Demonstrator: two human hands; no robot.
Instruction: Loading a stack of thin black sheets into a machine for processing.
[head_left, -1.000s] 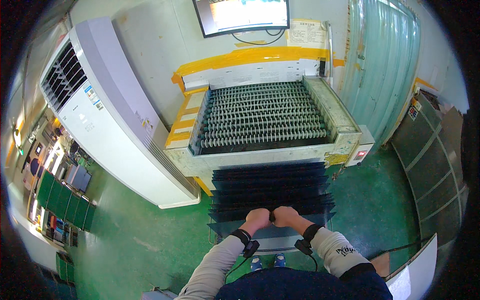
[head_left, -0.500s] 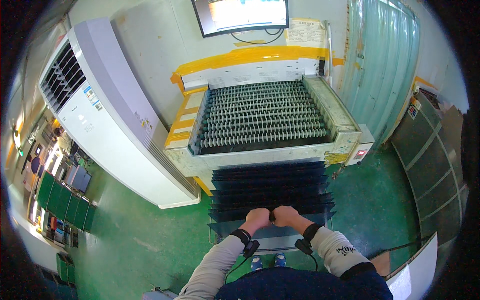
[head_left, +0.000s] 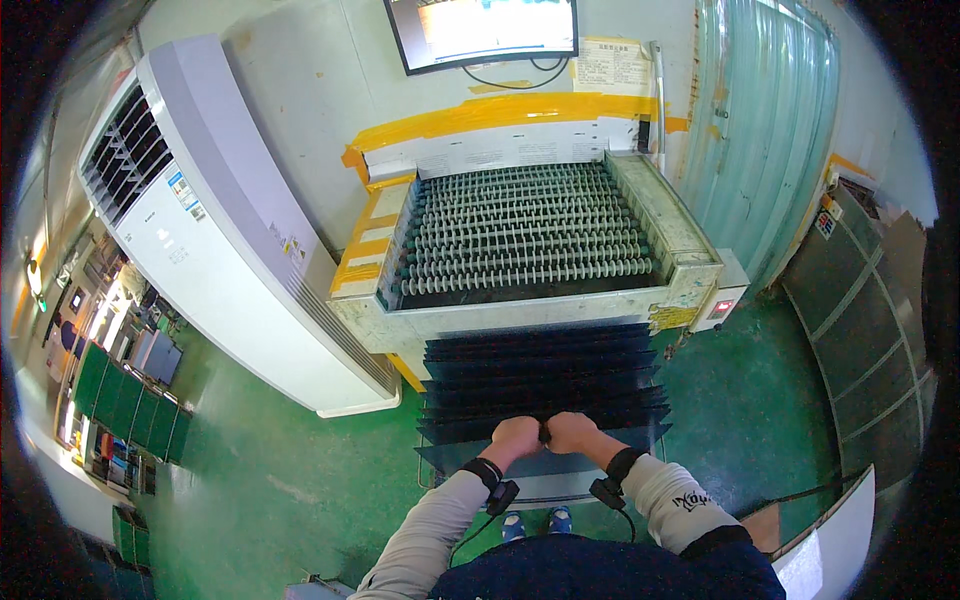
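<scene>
Side by side over the near end of a rack of dark blue panels (head_left: 540,372), my left hand (head_left: 516,436) and my right hand (head_left: 573,433) are both closed. A small dark piece (head_left: 544,433) shows between the two fists; its kind is hidden by my fingers. Several thin panels stand in a row in the rack, running from my hands toward the machine. Dark bands with small black devices circle both wrists, and a cable hangs from each.
Beyond the rack stands a roller conveyor machine (head_left: 525,230) with a small control box (head_left: 722,304) at its right. A tall white air conditioner (head_left: 240,250) stands left. Dark framed panels (head_left: 860,320) lean at the right. A screen (head_left: 485,35) hangs above; people work far left.
</scene>
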